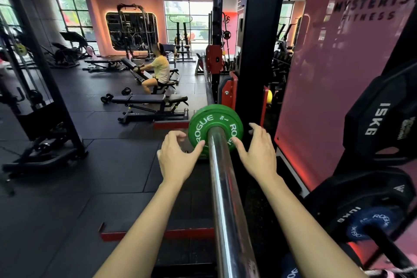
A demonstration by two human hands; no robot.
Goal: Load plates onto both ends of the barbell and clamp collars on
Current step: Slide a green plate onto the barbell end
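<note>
A chrome barbell sleeve (222, 187) runs away from me up the middle of the view. A small green Rogue plate (204, 121) sits on it, far up the sleeve near the rack upright. My left hand (178, 156) is at the plate's lower left, thumb tip on its face, fingers loosely curved by the rim. My right hand (257, 149) is at its lower right, thumb on the face, fingers spread beside the rim. Neither hand wraps the plate. No collar is in view.
The black rack upright (255, 52) with a red bar hook (229, 90) stands just behind the plate. Stored plates hang at right: a black 15 kg plate (381, 124) and a blue Rogue plate (370, 223). Benches (149, 99) and a seated person (160, 67) are further off at left.
</note>
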